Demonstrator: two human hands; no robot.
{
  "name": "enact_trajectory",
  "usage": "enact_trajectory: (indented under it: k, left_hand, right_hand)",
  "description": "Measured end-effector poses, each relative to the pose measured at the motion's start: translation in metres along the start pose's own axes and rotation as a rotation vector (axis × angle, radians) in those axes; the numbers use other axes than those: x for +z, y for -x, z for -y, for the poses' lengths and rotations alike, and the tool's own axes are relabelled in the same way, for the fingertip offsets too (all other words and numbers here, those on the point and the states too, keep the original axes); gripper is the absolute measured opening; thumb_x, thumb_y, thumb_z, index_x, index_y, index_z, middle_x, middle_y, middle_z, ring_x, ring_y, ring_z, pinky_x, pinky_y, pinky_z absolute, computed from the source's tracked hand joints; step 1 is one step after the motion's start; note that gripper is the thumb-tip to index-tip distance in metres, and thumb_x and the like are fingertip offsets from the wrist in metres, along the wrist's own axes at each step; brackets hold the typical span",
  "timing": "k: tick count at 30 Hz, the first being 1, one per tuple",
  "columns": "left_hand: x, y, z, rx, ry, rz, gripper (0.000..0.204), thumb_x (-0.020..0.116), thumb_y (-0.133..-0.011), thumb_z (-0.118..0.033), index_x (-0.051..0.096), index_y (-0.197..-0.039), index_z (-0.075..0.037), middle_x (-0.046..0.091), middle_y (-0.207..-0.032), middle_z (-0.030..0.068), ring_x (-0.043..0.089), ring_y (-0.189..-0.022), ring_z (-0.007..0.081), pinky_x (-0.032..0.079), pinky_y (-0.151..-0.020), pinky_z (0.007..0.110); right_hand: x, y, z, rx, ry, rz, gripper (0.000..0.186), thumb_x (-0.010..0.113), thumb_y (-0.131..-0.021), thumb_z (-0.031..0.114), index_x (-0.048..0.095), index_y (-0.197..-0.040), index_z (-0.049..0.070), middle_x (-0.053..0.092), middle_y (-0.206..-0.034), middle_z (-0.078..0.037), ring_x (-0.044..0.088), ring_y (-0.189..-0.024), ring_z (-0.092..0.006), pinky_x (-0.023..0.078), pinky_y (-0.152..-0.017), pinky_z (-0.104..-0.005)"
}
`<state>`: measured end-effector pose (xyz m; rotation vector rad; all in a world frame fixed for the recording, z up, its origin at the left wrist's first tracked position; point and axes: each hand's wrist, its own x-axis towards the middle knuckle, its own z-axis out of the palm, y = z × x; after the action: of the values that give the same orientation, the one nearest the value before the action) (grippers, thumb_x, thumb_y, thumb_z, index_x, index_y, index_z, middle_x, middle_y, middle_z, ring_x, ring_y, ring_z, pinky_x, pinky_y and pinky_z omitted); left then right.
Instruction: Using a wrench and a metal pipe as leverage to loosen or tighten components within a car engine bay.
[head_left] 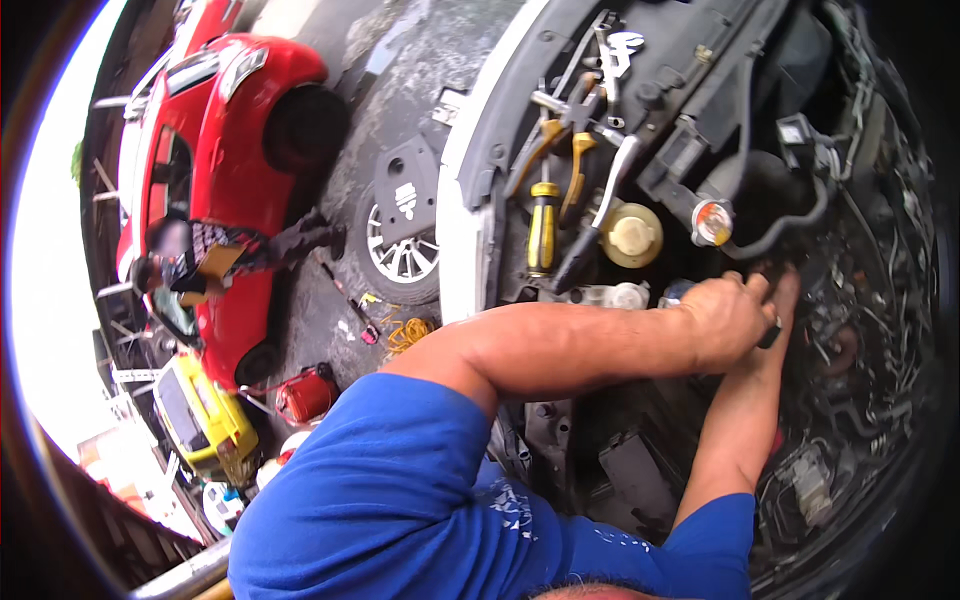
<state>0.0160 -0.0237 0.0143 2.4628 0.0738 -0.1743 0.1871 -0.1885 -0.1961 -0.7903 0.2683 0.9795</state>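
Observation:
My left hand point(735, 318) is closed in a fist over the engine bay, at the end of a forearm reaching across from the left. A short black end of a tool handle point(769, 333) pokes out below its fingers; the remainder of the tool is covered. Just beyond, my right hand point(785, 282) reaches down among dark engine parts, its fingers hidden. Close to both hands are a capped filler neck point(712, 222) with an orange and white label, a black hose point(790, 232) and a yellowish round reservoir cap point(632, 236).
On the car's front edge lie a yellow-black screwdriver point(542, 228), yellow-handled pliers point(578, 165), a black-handled ratchet point(603, 212) and an adjustable wrench point(622, 55). Left on the floor are a wheel point(403, 262) carrying a plastic cover point(408, 185), and a red tank point(307, 394). Someone stands by a red car point(220, 140).

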Motion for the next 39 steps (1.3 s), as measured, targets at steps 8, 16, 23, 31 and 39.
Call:
enact_trajectory:
  k: [8,16,23,31,39]
  left_hand:
    - [0.0,0.073,0.002,-0.069,0.062,-0.116,0.052,0.078,-0.069,-0.01,0.064,-0.119,-0.006,0.057,-0.123,0.0195,0.061,-0.106,0.0414,0.055,-0.089,0.049]
    - [0.004,0.127,-0.013,0.311,0.1,-0.357,0.061,0.08,-0.062,-0.003,0.061,-0.12,-0.006,0.057,-0.123,0.0212,0.061,-0.102,0.0393,0.055,-0.084,0.047]
    - [0.009,0.107,-0.062,0.432,0.111,-0.301,0.051,0.076,-0.066,-0.005,0.065,-0.116,-0.007,0.058,-0.12,0.0195,0.06,-0.1,0.0378,0.055,-0.082,0.046]
    - [0.037,0.051,-0.095,0.444,0.1,-0.319,0.047,0.076,-0.067,-0.01,0.066,-0.113,-0.01,0.057,-0.122,0.0154,0.058,-0.103,0.0357,0.058,-0.077,0.043]
    - [0.058,0.033,-0.123,0.454,0.091,-0.267,0.042,0.074,-0.072,-0.014,0.067,-0.113,-0.009,0.058,-0.122,0.0149,0.059,-0.103,0.036,0.059,-0.077,0.043]
  right_hand:
    - [0.078,-0.019,-0.034,0.206,0.091,-0.535,0.035,0.049,-0.1,0.039,0.063,-0.094,0.007,0.067,-0.079,-0.01,0.065,-0.067,-0.0259,0.056,-0.06,-0.0433]
    - [0.131,0.085,0.003,-0.139,-0.055,-0.302,0.048,0.048,-0.104,0.052,0.065,-0.096,0.007,0.067,-0.091,-0.008,0.065,-0.08,-0.0228,0.058,-0.073,-0.0463]
    - [0.108,0.134,0.054,-0.238,-0.057,-0.379,0.051,0.043,-0.105,0.051,0.061,-0.099,0.004,0.067,-0.099,-0.013,0.064,-0.077,-0.0233,0.055,-0.068,-0.0413]
    - [0.061,0.119,0.121,-0.288,-0.039,-0.272,0.053,0.038,-0.106,0.053,0.058,-0.096,0.005,0.066,-0.092,-0.013,0.064,-0.071,-0.0246,0.057,-0.064,-0.0431]
    - [0.037,0.11,0.143,-0.185,-0.132,-0.214,0.054,0.034,-0.108,0.05,0.059,-0.1,0.002,0.067,-0.103,-0.017,0.064,-0.078,-0.0255,0.056,-0.063,-0.0403]
